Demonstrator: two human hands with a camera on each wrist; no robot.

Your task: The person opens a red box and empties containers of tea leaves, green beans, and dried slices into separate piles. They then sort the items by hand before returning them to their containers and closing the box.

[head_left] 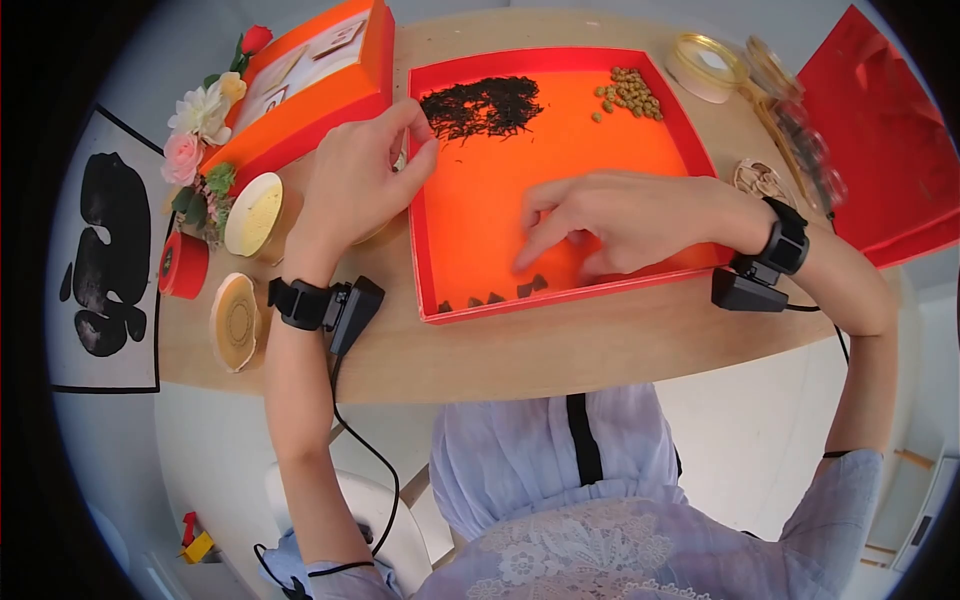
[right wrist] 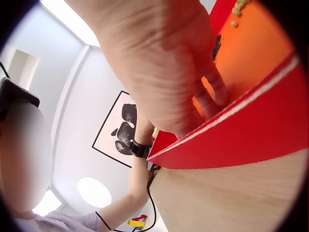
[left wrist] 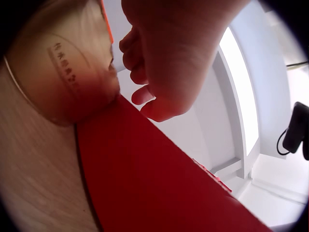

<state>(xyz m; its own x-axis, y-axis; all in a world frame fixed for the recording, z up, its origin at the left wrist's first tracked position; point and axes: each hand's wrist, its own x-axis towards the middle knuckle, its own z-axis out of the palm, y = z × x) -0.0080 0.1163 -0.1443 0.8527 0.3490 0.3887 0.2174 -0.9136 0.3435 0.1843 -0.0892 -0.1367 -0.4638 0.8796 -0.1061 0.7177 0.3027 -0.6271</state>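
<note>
While right hand (head_left: 632, 220) has fingers apart over tray (head_left: 465, 225), left hand (head_left: 362, 172) hangs loosely curled, apparently empty; dark chips (head_left: 524, 291) likely light, brittle: pinch sides gently.

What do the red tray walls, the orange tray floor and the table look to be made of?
Red tray walls: probably paper-covered cardboard, smooth; a pale, slightly rough edge shows along the rim.
Orange tray floor: likely paper or card, smooth; its colour is even, with no grain.
Table: wood or wood-look laminate, pale; fine grain shows, but which one stays open.
</note>
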